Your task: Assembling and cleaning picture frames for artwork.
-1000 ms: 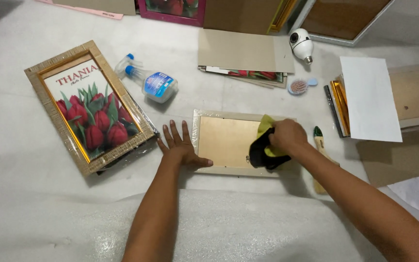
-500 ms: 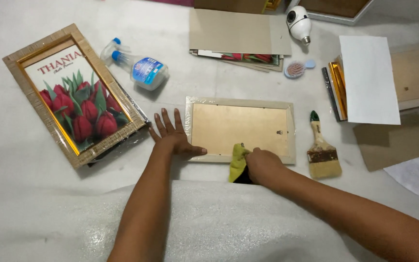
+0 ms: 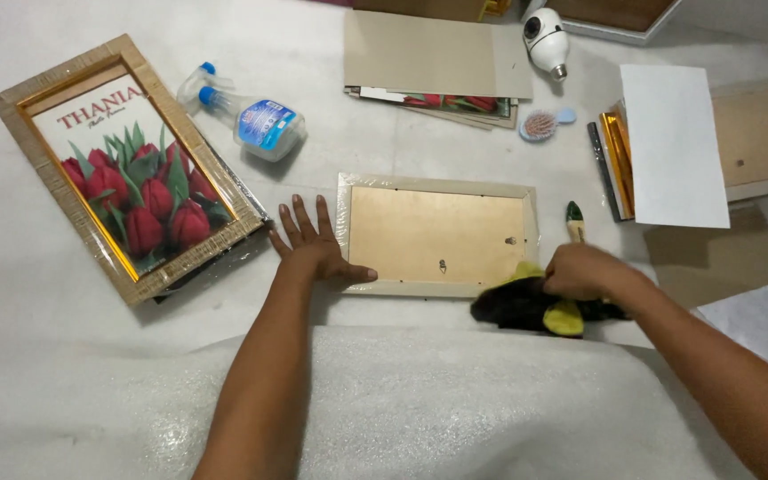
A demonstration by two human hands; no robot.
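Head view: frame (image 3: 437,235) lies lengthwise left-right, face down; left hand (image 3: 313,244) spread flat, right hand (image 3: 584,271) clutching cloth (image 3: 526,307).

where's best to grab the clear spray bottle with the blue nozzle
Around the clear spray bottle's round body, coming from above: it lies on its side, its nozzle pointing up-left toward the tulip picture frame, so the wide barrel is exposed and nothing crowds it.

Matt pale wood is showing on the frame back (image 3: 437,236), soft black-and-yellow cloth (image 3: 535,307) is bunching beside it, glossy film is shining over the tulip picture (image 3: 126,173), and the clear plastic spray bottle (image 3: 251,120) is glinting.
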